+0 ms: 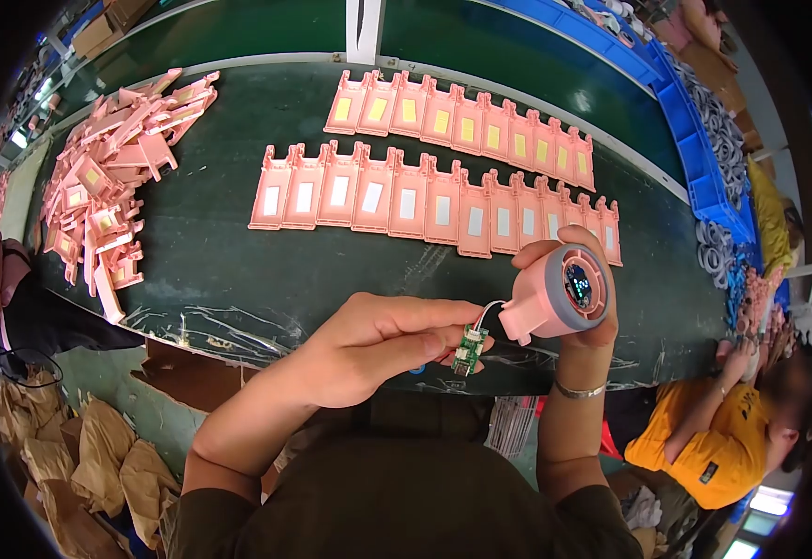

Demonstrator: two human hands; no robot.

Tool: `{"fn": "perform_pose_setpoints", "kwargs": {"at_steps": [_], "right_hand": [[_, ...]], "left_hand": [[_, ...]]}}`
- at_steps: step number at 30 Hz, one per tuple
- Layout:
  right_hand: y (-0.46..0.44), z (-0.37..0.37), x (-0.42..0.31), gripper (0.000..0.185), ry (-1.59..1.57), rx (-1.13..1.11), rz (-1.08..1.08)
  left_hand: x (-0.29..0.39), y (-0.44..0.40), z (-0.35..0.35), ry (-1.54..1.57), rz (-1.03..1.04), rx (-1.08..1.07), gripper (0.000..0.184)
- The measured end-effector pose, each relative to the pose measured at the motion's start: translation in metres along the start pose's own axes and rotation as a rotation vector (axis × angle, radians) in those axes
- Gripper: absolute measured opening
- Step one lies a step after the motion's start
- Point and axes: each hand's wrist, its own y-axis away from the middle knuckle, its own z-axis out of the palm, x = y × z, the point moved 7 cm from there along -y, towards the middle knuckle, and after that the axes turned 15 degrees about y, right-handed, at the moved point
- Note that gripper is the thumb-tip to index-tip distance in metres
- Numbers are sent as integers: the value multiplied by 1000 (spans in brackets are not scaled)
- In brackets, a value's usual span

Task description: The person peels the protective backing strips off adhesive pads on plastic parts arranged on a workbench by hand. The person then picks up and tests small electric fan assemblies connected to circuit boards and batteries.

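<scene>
My left hand (373,345) pinches a small green circuit board (469,351) between thumb and fingers. Thin wires (491,309) run from the board to a pink round housing (540,296) with a grey ring. My right hand (600,307) is wrapped around this housing and tilts its open face to the right; a dark circuit board with small lights (577,284) shows inside. Beyond the hands, pink plastic covers (406,200) with white stickers stand in a row on the dark green table. A farther row of pink covers (466,126) bears yellow stickers.
A heap of loose pink plastic parts (108,172) lies at the table's left. Blue bins (699,172) with grey rings (724,140) line the right side. A co-worker in a yellow shirt (713,438) sits at the right, another person (6,289) at the left. Brown bags (103,447) lie on the floor.
</scene>
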Motion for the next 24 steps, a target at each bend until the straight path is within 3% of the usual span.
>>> {"fn": "perform_pose_setpoints", "kwargs": {"at_steps": [8,10,15,17,22,24], "right_hand": [[2,3,2,107,-110,10,62],[2,3,-2,99,-134,-42,3],[1,10,-17,91,-36,-153,-101],[2,12,-20,90,20,-186,-171],[6,12,-20,92,20,-130,-131],[6,12,-21,92,92,-148,-139]], "left_hand": [[4,2,3,14,-18,-13,34],[3,1,4,68,-17,-58,36],[-1,1,1,-146,137,-4,38],[-5,0,-2,-258,185,72,38],[14,3,7,-1052,471,239,30],[13,3,10,-1080,513,235,30]]}}
